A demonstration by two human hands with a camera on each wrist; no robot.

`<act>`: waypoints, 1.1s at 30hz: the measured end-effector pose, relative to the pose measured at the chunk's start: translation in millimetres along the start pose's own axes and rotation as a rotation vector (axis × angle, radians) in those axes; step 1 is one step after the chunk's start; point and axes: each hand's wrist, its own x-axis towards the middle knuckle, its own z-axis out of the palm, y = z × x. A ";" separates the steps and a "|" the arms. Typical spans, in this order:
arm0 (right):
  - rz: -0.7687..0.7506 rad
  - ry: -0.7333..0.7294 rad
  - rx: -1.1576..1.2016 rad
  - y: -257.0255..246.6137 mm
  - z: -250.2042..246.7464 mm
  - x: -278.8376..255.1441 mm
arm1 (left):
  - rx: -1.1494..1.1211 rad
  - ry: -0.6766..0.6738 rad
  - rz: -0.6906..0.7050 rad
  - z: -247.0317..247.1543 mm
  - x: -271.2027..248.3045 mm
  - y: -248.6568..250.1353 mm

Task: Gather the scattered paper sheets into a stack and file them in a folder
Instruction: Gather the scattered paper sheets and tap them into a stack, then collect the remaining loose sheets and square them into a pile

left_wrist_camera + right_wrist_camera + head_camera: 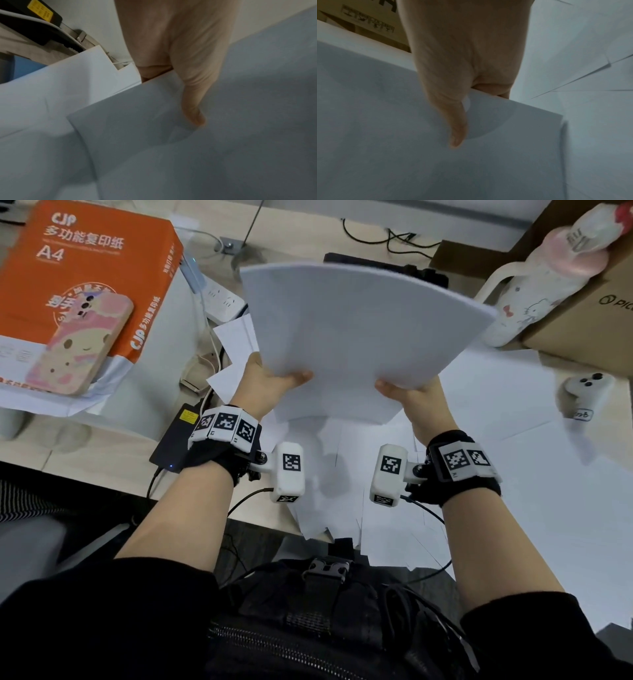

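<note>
A thick stack of white paper sheets (356,326) hangs above the desk, bowed and tilted away from me. My left hand (270,378) grips its near left edge, thumb on top (193,113), fingers hidden under the sheets. My right hand (407,392) grips the near right edge the same way, thumb pressed on the top sheet (457,132). More loose white sheets (496,440) lie spread over the desk below and to the right, some overhanging the front edge (329,529). No folder shows in any view.
An orange A4 paper ream box (85,278) with a phone (82,344) on it stands at the left. A black power brick (174,436) and cables lie beside it. A white cup (534,289), a cardboard box (589,316) and a small white device (585,388) sit at the right.
</note>
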 end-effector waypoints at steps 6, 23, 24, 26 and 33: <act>0.075 0.025 0.022 -0.5 3.8 7.8 | 0.039 -0.016 -0.036 1.0 6.9 -1.9; 0.491 0.131 -0.161 70.0 24.5 33.3 | 0.342 0.069 -0.326 -11.1 42.6 -72.1; 0.507 0.140 -0.158 70.8 23.9 32.8 | 0.365 0.088 -0.332 -11.9 44.2 -74.6; 0.515 0.155 -0.139 71.6 22.0 31.0 | 0.430 0.133 -0.342 -13.5 46.0 -77.5; 0.468 0.211 -0.061 72.0 8.5 21.3 | 0.490 0.318 -0.305 -7.4 42.5 -71.0</act>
